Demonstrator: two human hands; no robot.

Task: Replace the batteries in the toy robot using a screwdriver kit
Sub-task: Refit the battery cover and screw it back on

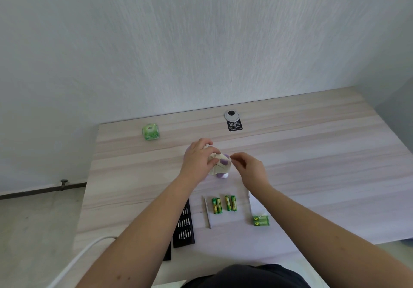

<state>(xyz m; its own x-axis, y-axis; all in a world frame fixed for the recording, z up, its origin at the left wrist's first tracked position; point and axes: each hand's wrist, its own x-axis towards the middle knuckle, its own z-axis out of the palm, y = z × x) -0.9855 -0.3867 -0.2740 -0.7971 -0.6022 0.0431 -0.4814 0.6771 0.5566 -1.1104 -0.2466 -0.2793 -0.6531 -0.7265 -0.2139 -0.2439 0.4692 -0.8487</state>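
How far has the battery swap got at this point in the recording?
Done so far: the bit tray lies open, the screwdriver lies beside it, and four loose batteries are laid out, two more in a pack. In hand: the left hand holds the toy robot while the right hand pinches near it; what it pinches is unclear. Whether new batteries are in cannot be told.

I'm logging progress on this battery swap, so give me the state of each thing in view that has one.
toy robot: off its feet, held over the table
left hand: gripping the toy robot
right hand: fingertips pinched beside the toy
loose batteries: four lying out on the table, in two pairs
battery pack: lying flat
screwdriver: lying unused
bit case: open, bits in their slots
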